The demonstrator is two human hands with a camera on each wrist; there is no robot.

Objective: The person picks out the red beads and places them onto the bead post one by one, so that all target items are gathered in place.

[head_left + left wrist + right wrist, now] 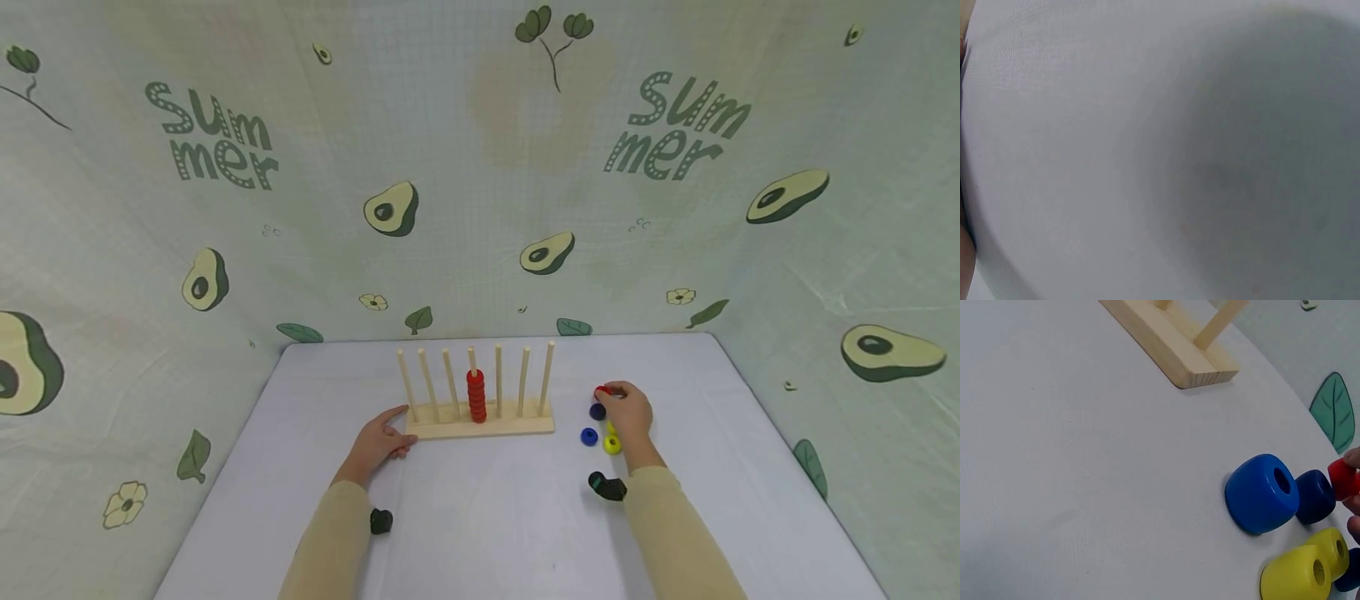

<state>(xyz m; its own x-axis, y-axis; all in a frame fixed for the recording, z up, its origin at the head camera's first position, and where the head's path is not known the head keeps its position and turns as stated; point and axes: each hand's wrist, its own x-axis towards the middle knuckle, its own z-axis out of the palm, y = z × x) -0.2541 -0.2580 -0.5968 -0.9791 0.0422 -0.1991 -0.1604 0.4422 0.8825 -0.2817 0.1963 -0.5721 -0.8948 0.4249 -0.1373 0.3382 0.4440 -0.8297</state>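
A wooden peg stand (480,429) with several upright pegs sits on the table. Red beads (476,397) are stacked on its middle peg. At the stand's left end, my left hand (375,443) holds the base between thumb and index finger. Off to the right, my right hand (630,412) pinches a red bead (1342,480) between its fingertips. Close by that hand lie a blue bead (1263,495), a dark blue bead (1315,497) and yellow beads (1297,575). Another dark bead (1350,572) is partly hidden at the right wrist view's edge.
The white-covered table (487,517) reaches back to a printed cloth (465,283) with avocados and lettering, which also hangs at both sides. Black wrist devices (607,487) stick out inward from both sleeves. The left wrist view shows mostly pale, blurred cloth.
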